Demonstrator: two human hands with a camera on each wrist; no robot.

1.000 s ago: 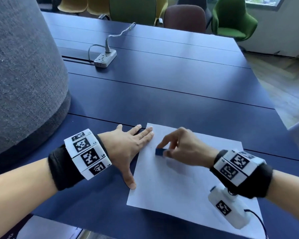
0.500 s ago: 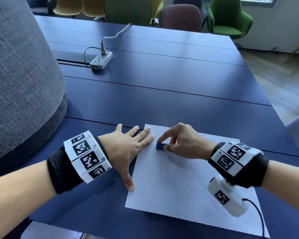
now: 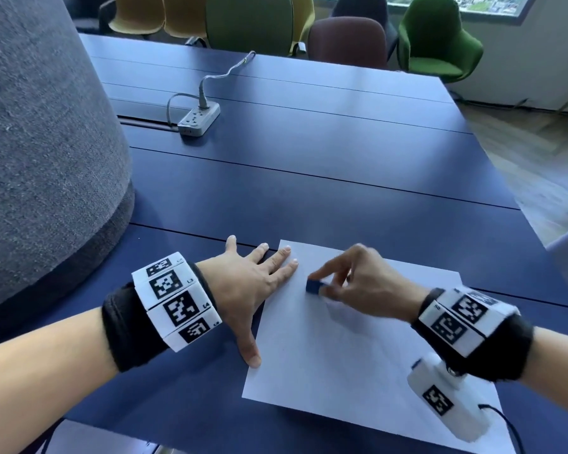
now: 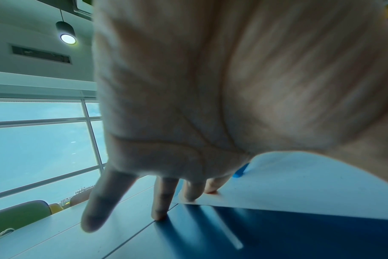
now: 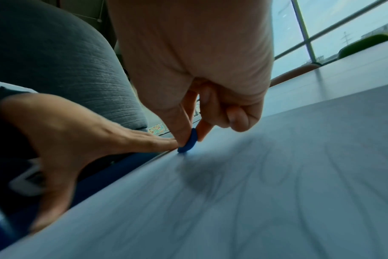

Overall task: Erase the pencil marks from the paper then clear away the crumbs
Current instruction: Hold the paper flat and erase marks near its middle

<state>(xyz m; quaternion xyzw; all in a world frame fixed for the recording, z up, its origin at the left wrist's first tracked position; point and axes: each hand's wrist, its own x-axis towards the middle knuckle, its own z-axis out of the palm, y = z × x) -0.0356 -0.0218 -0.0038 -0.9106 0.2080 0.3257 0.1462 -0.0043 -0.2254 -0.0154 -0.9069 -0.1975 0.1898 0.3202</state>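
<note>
A white sheet of paper (image 3: 351, 365) lies on the dark blue table (image 3: 309, 191) near its front edge. Faint pencil lines show on the paper (image 5: 277, 184) in the right wrist view. My right hand (image 3: 358, 286) pinches a small blue eraser (image 3: 313, 286) between thumb and fingers and presses it on the sheet near the upper left corner. The eraser (image 5: 188, 142) touches the paper. My left hand (image 3: 253, 283) lies flat with fingers spread, two fingertips on the paper's left edge, the thumb on the table. The eraser (image 4: 240, 171) peeks out past the left palm.
A white power strip (image 3: 199, 119) with a grey cable lies at the back left of the table. A large grey fabric shape (image 3: 40, 142) rises at the left. Green, yellow and maroon chairs (image 3: 436, 37) stand beyond the far edge. Wooden floor is at the right.
The right hand with the eraser has shifted slightly on the paper's upper left part, its fingers blurred by motion. The left hand stays flat on the paper's edge.
</note>
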